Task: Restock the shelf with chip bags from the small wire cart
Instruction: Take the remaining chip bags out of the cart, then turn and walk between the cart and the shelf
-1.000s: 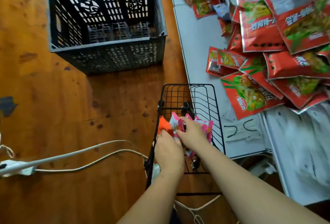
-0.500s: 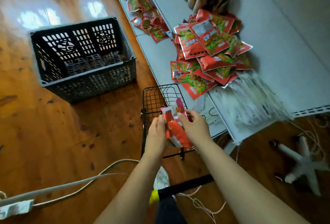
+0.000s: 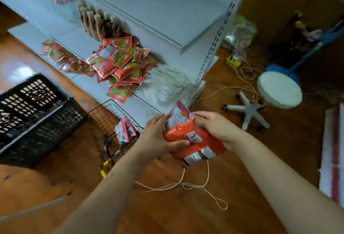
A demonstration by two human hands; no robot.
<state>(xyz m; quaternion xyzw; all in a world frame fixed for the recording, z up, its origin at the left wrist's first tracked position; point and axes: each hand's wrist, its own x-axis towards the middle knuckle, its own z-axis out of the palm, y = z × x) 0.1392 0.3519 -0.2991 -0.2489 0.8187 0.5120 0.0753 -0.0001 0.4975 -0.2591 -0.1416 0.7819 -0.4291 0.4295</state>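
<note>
Between my two hands is a small stack of chip bags [image 3: 193, 140], orange ones in front and a pink-and-white one behind. My left hand [image 3: 158, 133] grips the stack's left side with the thumb across the orange bag. My right hand [image 3: 214, 127] holds its right side, fingers curled over the top. The stack hangs above the floor, right of the small black wire cart [image 3: 106, 114], where a pink bag [image 3: 123, 131] still lies. The white shelf [image 3: 149, 107] stands just behind, its lowest board bearing a heap of red bags [image 3: 121, 66].
A black plastic crate [image 3: 35, 114] sits on the wood floor at left. A white stool [image 3: 275, 92] with a star base stands at right, with a blue mop or broom behind it. Loose string [image 3: 186, 185] lies on the floor below my hands. Brown packets [image 3: 100, 23] line the shelf's back.
Both hands have lifted the bags out of the cart and carried them to the right, toward the shelf's end. The view has swung up and right, bringing the stool in.
</note>
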